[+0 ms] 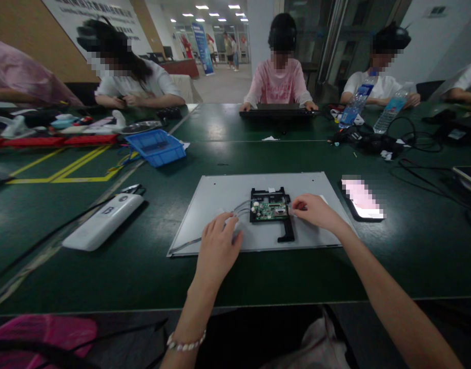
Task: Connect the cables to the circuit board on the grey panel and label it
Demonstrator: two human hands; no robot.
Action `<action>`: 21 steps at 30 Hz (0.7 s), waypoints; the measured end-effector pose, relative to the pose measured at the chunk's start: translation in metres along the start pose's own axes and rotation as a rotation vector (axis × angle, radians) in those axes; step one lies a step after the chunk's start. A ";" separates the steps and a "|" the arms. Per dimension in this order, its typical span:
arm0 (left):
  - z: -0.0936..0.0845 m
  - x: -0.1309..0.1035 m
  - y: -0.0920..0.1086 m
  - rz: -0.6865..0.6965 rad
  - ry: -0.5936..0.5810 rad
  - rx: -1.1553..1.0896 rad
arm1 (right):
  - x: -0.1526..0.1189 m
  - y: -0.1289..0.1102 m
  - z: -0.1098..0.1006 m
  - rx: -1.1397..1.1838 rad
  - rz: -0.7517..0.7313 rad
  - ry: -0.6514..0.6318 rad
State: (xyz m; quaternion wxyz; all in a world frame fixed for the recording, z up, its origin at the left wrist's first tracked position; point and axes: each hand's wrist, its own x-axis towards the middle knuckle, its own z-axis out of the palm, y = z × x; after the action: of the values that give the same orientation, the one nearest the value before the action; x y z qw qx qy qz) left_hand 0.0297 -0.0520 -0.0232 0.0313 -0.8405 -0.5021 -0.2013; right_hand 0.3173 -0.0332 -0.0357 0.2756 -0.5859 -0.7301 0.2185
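Note:
A flat grey-white panel [258,238] lies on the table before me. On its middle sits a green circuit board [271,209] in a black plastic frame [286,231]. Grey cables [241,206] run from the board's left side down toward the panel's lower left corner. My left hand [219,246] rests over these cables at the left, palm down, its thumb apart from the fingers. At the board's right edge my right hand [315,211] has its fingertips pinched together. What lies between them is too small to make out.
A white power bank [104,220] with a cable lies to the left, a phone [362,200] to the right. Farther off are a blue bin [156,147], water bottles [391,110] and tangled black cables [373,141]. Several people sit around the table.

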 end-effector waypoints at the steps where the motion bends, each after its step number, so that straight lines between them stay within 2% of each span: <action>1: 0.000 0.000 -0.001 -0.003 0.004 0.002 | 0.000 -0.001 -0.001 0.020 0.013 -0.005; 7: -0.002 0.002 -0.002 -0.018 -0.025 0.023 | -0.001 0.004 -0.013 0.094 0.163 -0.024; 13: -0.005 0.001 -0.002 -0.027 -0.043 0.031 | -0.002 0.019 -0.029 -0.033 0.252 0.063; 17: -0.012 0.004 -0.005 -0.027 0.045 0.023 | -0.004 0.025 -0.034 -0.168 0.319 0.097; 21: -0.021 0.013 -0.018 -0.050 0.146 0.002 | -0.005 0.029 -0.034 -0.296 0.333 0.152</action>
State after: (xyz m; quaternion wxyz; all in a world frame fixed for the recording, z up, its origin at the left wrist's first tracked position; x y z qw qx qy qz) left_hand 0.0134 -0.0377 -0.0015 0.0635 -0.8108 -0.5194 -0.2622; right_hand 0.3617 -0.0316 -0.0289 0.2008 -0.7472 -0.6245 0.1067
